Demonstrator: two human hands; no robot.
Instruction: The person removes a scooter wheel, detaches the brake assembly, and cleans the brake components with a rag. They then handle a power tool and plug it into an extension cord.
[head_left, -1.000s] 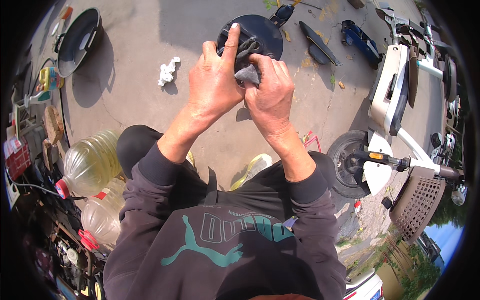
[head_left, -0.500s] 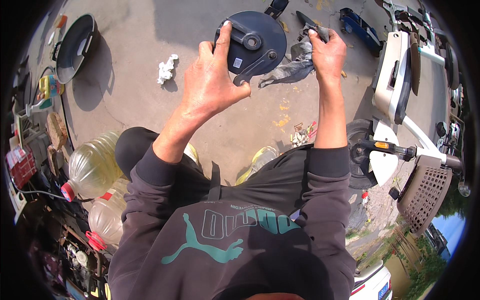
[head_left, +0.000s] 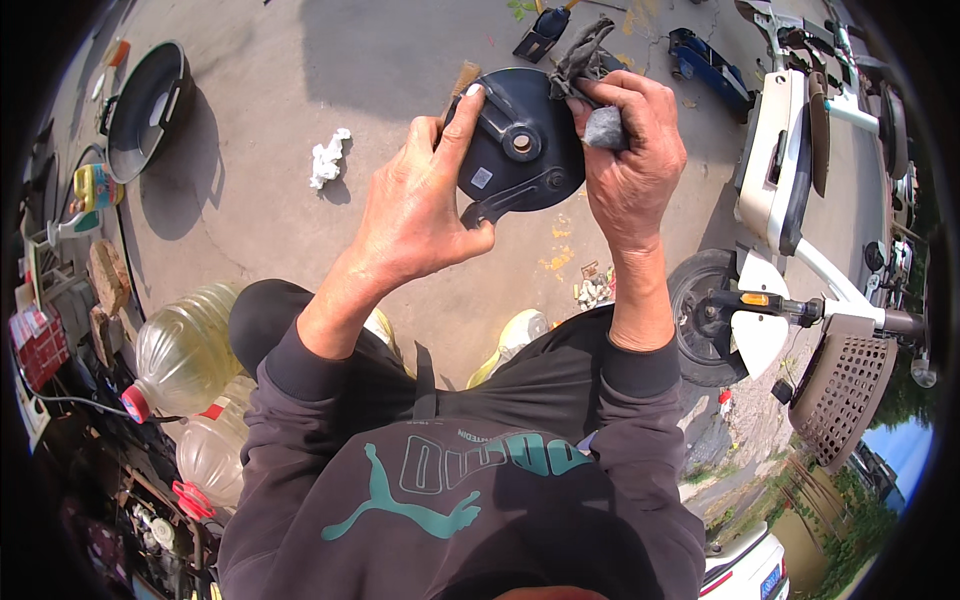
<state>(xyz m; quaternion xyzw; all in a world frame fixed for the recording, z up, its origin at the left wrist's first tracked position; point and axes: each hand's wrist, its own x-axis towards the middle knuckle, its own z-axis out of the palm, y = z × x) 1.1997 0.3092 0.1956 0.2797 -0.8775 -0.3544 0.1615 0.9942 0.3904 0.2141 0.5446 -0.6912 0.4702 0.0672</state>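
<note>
A black round drum brake plate (head_left: 545,120) with a lever arm and a central hub is held up in front of me. My left hand (head_left: 410,205) grips its left edge, thumb low by the lever and index finger along the upper rim. My right hand (head_left: 637,150) is closed on a crumpled dark grey rag (head_left: 584,55), at the plate's right edge. One bunched end of the cloth pokes out between the fingers. The plate's far side is hidden.
A black basin (head_left: 147,115) stands at the far left, near white crumpled paper (head_left: 329,158). Large clear plastic bottles (head_left: 185,345) are by my left leg. A white scooter (head_left: 775,165) stands on the right, and a blue floor jack (head_left: 708,70) lies at the far right.
The plate has come nearer to me and slightly right. My right hand has brought the rag up from beside the plate to its right edge, bunching the cloth that hung down.
</note>
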